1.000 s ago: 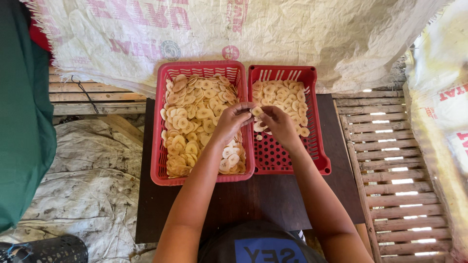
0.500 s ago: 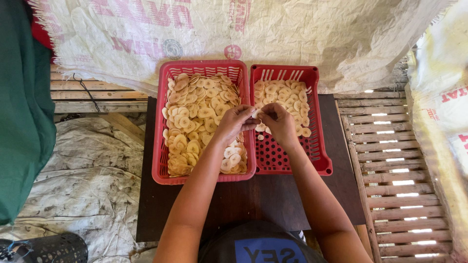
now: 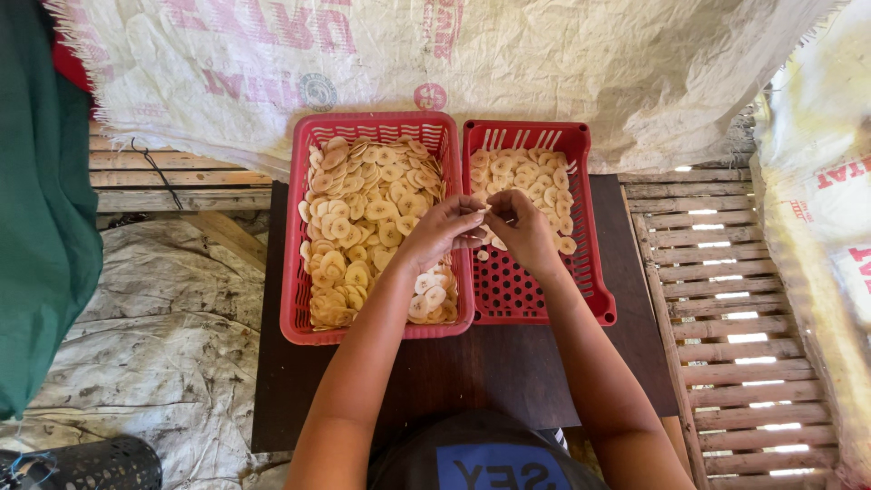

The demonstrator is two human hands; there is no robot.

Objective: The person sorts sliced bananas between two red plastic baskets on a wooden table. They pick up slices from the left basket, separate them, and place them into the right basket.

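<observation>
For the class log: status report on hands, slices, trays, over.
Left hand and right hand pinch slices together. Left tray heaped; right tray half-covered. Nothing obstructs.

A small dark wooden table [image 3: 472, 372] stands in the middle of the view. Behind it, at twelve o'clock, a big white woven sack cloth [image 3: 508, 63] with pink print hangs down like a wall. At three o'clock there is a floor of thin wooden slats [image 3: 735, 318], and bright light shines up through the gaps. More white sack cloth [image 3: 830, 227] hangs at the far right. At nine o'clock a dark green cloth [image 3: 41, 209] hangs down. Below it, at eight o'clock, a crumpled grey sheet [image 3: 136, 354] lies on the ground. Some wooden planks [image 3: 181, 181] lie at ten o'clock. A black basket with holes [image 3: 86, 465] sits in the corner at seven o'clock.
</observation>
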